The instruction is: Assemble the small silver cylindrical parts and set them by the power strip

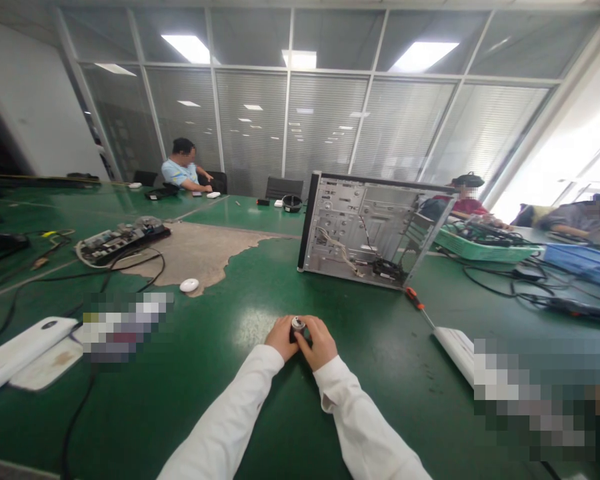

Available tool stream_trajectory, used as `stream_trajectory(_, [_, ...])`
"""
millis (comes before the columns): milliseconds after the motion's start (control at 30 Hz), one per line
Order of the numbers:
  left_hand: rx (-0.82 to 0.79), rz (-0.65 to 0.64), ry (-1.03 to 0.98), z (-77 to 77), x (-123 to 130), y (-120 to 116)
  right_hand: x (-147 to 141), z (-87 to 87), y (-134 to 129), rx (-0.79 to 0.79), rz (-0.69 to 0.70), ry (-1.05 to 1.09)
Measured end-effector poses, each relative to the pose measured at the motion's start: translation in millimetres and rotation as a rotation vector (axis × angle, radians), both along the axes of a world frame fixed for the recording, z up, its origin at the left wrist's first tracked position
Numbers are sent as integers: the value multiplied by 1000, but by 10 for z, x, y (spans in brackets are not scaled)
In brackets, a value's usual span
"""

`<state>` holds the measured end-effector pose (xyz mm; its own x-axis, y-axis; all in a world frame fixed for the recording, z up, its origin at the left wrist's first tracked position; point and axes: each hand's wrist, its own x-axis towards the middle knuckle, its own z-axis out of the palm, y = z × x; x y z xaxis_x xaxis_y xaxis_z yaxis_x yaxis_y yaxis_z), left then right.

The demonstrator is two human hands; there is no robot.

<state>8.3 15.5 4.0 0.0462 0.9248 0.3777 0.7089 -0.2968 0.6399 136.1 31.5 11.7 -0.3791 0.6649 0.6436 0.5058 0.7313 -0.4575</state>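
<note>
Both my hands meet over the green table, closed around a small cylindrical part (298,323) with a silvery round top and a dark side. Its exact kind cannot be made out. My left hand (281,339) grips it from the left, and my right hand (322,343) from the right, thumb pressed near its front. Beyond them stands an open computer case (365,233), its metal frame and some inner cables showing. A screwdriver (416,299) with an orange-red and black handle lies at the case's near right corner.
White casings (455,353) lie right and left, partly blurred out. A small white round piece (189,285) sits on a bare patch (195,250) of tabletop. An opened device (125,240) trails black cables. Green (485,247) and blue baskets (585,263) stand right; people sit around.
</note>
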Motion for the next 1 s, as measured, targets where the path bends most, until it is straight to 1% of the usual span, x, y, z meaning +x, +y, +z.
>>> stream_trajectory(233, [9,3,14,-3,-4,-27,-4,-34,-4,32,-48,0])
stream_trajectory(400, [13,-6,27,38,3,-38,5,-78,40,4,-77,81])
stream_trajectory(500, [24,-18,10,92,18,-61,22,-65,45,-50,-78,168])
stream_trajectory(633, [10,-9,-39,136,34,-101,41,-8,3,-167,-52,278])
stream_trajectory(733, [-25,15,-98,132,40,-114,49,32,-47,-248,2,315])
stream_trajectory(833, [-45,14,-167,136,51,-114,47,55,-82,-298,20,353])
stream_trajectory(933, [-61,-2,-227,182,72,-121,50,79,-96,-346,16,398])
stream_trajectory(1000, [-60,14,-235,229,88,-135,64,100,-97,-391,27,424])
